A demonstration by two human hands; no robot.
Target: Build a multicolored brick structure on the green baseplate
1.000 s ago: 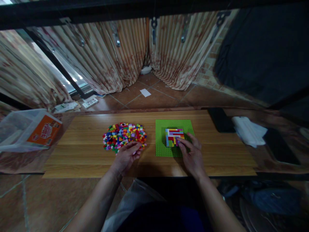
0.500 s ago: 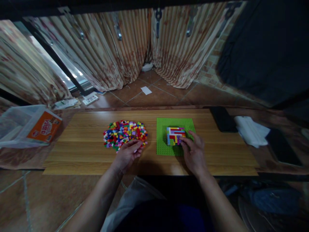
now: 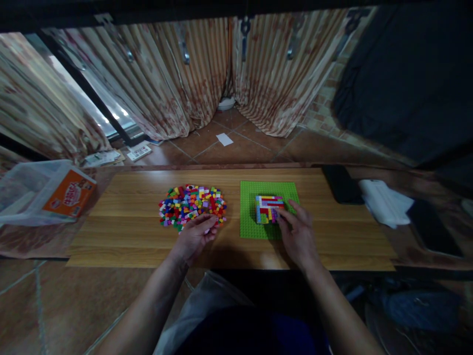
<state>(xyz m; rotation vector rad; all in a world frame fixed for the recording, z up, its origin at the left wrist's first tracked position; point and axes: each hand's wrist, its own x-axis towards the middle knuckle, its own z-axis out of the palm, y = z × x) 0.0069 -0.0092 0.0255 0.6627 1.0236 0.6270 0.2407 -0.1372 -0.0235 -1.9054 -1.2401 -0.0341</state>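
A many-coloured block of toy bricks stands on a green studded baseplate. My right hand reaches over the plate's right side. Its thumb and index finger are pinched at the block's near right corner, around a small purple brick as far as it shows; the other fingers are raised. On the left lies a heap of small loose bricks. My left hand rests at the heap's near edge, fingers curled and tips pressed together. Whatever lies inside them is hidden.
Both hands are over a wooden board. A clear plastic tub with an orange label stands at far left. Toward the right are a black flat object, a white packet of tissues and another dark flat object.
The view has shifted slightly. My right fingertips stay at the block's near right corner, with only a small shift. The left hand has hardly moved.
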